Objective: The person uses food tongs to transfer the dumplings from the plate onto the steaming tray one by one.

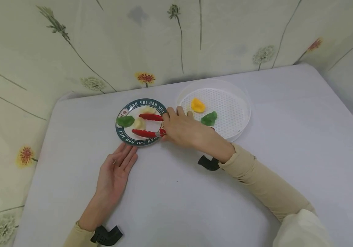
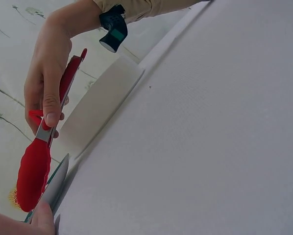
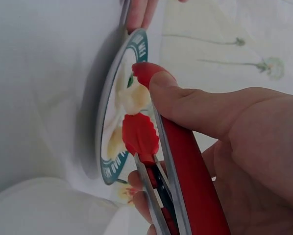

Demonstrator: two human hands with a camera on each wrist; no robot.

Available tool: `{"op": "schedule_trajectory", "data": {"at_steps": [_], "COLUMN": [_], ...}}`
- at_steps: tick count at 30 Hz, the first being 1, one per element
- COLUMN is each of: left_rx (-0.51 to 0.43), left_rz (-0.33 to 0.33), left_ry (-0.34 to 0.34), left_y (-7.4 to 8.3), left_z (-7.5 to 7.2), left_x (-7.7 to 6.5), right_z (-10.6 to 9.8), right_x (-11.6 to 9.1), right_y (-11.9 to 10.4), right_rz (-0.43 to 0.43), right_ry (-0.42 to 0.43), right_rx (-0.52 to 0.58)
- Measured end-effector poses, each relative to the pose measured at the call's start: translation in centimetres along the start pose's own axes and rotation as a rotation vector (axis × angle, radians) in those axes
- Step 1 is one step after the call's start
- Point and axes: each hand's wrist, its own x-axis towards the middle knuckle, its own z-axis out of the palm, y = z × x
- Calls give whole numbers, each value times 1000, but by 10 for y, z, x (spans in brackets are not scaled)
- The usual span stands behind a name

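Observation:
My right hand grips a pair of red tongs whose two scalloped heads stand apart over the plate. The plate is round, with a dark green lettered rim. On it lie a green piece at the left and pale yellow pieces, one near the far side and one between the tong heads. My left hand lies palm up with straight fingers, its fingertips at the plate's near edge. In the right wrist view, the thumb presses along one red tong arm.
To the plate's right stands a round white perforated basket holding a yellow piece and a green piece; my right hand and forearm overlap its near left side. A flower-patterned cloth hangs behind the white table.

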Motion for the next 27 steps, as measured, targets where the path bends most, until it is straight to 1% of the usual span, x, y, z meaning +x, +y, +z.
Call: {"op": "schedule_trajectory", "data": {"at_steps": [5,8,13,16,23,27], "left_rx": [1,-18,-45,-36,-10,-17], "left_rz": [3,-1,-14,-12,-3,-4], "left_ry": [0,-3,-3,0,-8,-9], "left_y": [2,3,1,0,0,0], "left_z": [-1,-1,-1,-1,-1,-1], "left_x": [-1,-1,-1,0,0,0], "right_z": [-5,-9,-16,-17,-19,-20], "right_x": [-7,-12,-20,-24,-34,-38], "right_y": [3,6,11,15,19,22], "right_rz": [-1,1,29,36,18,35], "right_ry": [11,13,-14,-11,27,24], "right_rx": [-23,-30,8,17,-27,-31]}}
